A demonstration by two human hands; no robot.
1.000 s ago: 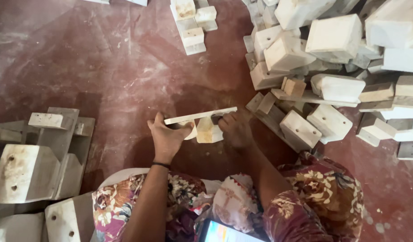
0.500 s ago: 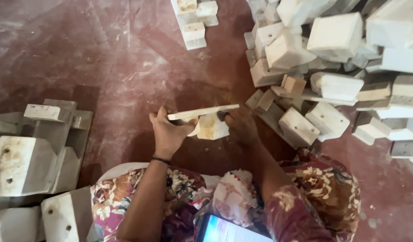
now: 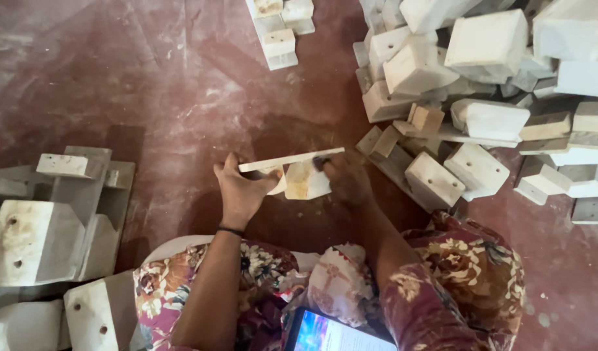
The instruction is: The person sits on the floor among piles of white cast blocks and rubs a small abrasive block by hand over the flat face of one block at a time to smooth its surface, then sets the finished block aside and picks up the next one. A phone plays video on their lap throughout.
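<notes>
My hands on a pale wooden strip

My left hand [image 3: 241, 195] and right hand [image 3: 346, 179] each clamp an end of the thin flat strip [image 3: 291, 159], lying across a small whitish block [image 3: 306, 181]

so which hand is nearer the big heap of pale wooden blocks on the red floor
Right. The right hand sits just beside the heap of pale wooden blocks; the left hand is farther away.

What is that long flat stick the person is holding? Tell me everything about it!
The flat strip is a thin, pale piece that looks like bare wood, long and narrow with straight edges. It lies almost level, tipped up slightly to the right, above the reddish floor. The left hand grips its left end and the right hand holds its right end. A small pale block sits just under its middle, seemingly touching it.
</notes>
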